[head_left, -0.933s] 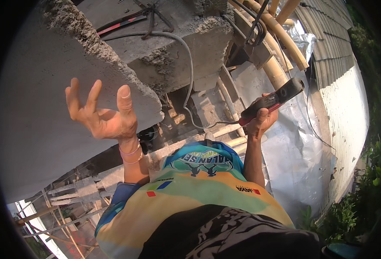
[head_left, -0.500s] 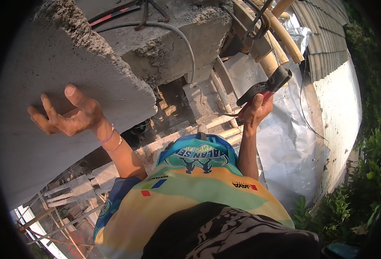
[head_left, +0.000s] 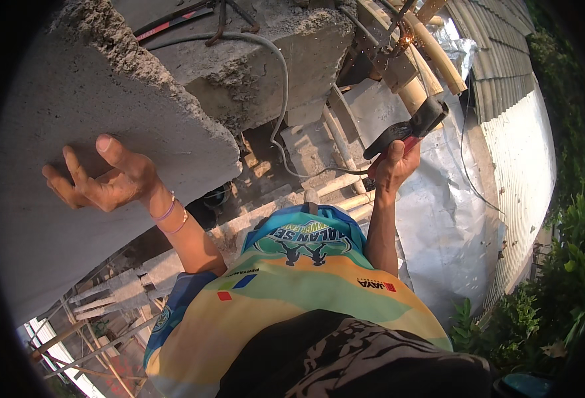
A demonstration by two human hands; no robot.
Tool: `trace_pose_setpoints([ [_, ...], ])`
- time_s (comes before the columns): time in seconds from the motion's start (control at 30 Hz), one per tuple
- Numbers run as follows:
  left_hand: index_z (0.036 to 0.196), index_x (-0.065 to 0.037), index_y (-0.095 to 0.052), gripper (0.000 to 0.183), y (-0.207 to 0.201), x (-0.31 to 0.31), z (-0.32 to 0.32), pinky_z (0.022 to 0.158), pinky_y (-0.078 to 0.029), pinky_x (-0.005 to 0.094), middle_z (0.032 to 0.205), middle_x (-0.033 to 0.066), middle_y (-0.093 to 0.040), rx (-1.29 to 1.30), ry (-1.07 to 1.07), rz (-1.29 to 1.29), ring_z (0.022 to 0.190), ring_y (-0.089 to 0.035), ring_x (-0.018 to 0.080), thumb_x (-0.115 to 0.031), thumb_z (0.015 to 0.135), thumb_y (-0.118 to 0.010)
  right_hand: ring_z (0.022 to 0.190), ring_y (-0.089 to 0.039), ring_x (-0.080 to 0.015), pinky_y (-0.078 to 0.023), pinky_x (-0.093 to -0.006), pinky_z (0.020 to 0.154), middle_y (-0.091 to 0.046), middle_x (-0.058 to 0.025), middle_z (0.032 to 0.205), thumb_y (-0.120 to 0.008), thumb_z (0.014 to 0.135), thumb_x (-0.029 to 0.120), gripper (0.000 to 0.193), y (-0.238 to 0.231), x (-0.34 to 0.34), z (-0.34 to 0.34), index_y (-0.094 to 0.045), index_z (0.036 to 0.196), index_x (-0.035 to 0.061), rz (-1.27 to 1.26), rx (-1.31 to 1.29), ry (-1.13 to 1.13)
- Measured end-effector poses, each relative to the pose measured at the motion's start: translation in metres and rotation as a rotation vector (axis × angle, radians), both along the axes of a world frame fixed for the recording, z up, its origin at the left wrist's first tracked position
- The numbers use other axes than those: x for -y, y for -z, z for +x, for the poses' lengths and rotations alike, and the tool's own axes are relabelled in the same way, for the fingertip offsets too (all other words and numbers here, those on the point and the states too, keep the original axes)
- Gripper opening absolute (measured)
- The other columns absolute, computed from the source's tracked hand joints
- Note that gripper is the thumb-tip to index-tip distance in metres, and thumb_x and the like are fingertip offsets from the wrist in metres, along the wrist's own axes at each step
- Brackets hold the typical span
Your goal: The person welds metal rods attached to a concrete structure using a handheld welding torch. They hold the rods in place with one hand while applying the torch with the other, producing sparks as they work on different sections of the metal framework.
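My left hand (head_left: 110,174) is open, its fingers spread and half curled, in front of the smooth grey concrete face (head_left: 54,232); I cannot tell whether it touches. Wrapped round a red and black welding electrode holder (head_left: 408,131), my right hand (head_left: 397,169) is closed, with the tool's black head tilted up and to the right. A grey cable (head_left: 284,99) runs from the concrete beam to the tool. Beyond the head, orange sparks (head_left: 406,41) fly at the metal bars near the wooden poles. No rod between head and sparks can be made out.
A rough-edged concrete beam (head_left: 266,73) stands ahead, with bent steel bars (head_left: 223,26) on top. Bamboo poles (head_left: 438,63) jut out at the upper right. Crumpled metal sheets (head_left: 438,199) and a tiled roof (head_left: 498,40) lie to the right, beside leafy plants (head_left: 524,318).
Sparks have appeared at the metal bars. The grey cable has swung into a wider loop toward my right hand. The tool has risen slightly; my left hand stays about where it was.
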State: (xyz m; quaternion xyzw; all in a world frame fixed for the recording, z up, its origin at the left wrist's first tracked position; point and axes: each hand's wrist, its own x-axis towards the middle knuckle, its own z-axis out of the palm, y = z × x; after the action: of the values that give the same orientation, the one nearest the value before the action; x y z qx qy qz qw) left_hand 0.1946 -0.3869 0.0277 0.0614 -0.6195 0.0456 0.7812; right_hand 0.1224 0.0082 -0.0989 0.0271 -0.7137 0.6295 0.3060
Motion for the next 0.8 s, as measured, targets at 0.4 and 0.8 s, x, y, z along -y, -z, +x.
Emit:
trace_pose_setpoints([
  [0.4, 0.106, 0.003, -0.071, 0.048, -0.0002, -0.0024, -0.0003, 0.103, -0.043, 0.0583, 0.132, 0.0259, -0.056, 0.002, -0.019, 0.022, 0.137, -0.044, 0.0390, -0.041, 0.086, -0.071, 0.084, -0.057, -0.0136, -0.048, -0.0296, 0.078, -0.062, -0.0026, 0.091, -0.060, 0.085, 0.078, 0.088, 0.0059, -0.0043, -0.0055, -0.059, 0.126, 0.0000, 0.017, 0.074, 0.009],
  [0.8, 0.106, 0.002, -0.071, 0.049, -0.0007, -0.0021, 0.0002, 0.104, -0.042, 0.0578, 0.135, 0.0258, -0.054, 0.007, -0.011, 0.032, 0.137, -0.044, 0.0377, -0.041, 0.084, -0.071, 0.078, -0.055, -0.0103, -0.047, -0.0263, 0.072, -0.060, 0.0010, 0.086, -0.062, 0.083, 0.078, 0.087, -0.0021, -0.0038, -0.0046, -0.060, 0.124, 0.0009, 0.009, 0.080, -0.011],
])
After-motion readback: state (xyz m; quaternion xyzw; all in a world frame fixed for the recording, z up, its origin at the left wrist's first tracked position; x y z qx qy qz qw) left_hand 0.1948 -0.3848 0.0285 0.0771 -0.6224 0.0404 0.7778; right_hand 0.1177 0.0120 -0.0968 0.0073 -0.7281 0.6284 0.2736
